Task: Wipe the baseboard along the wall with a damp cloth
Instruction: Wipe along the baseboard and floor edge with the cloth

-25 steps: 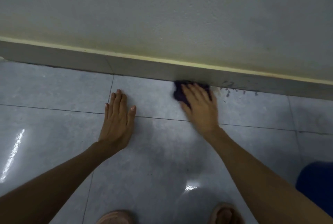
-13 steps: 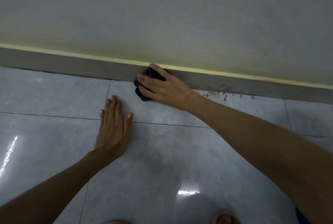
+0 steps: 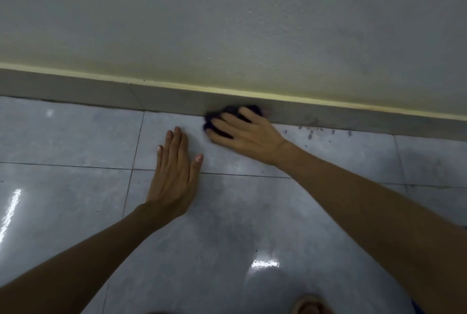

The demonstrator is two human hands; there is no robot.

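Two bare hands: the left hand (image 3: 174,174) lies open and flat on the floor (image 3: 252,225), holding nothing, while the right hand (image 3: 249,133) presses a dark cloth (image 3: 228,111), seemingly soft, light and best held bunched under spread fingers, against the baseboard (image 3: 101,93).

No readable text, labels or numbers anywhere.

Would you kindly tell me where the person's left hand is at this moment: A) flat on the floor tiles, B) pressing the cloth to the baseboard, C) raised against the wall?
A: the left hand lies palm-down on the floor tiles, empty, while the right hand presses the dark cloth against the baseboard.
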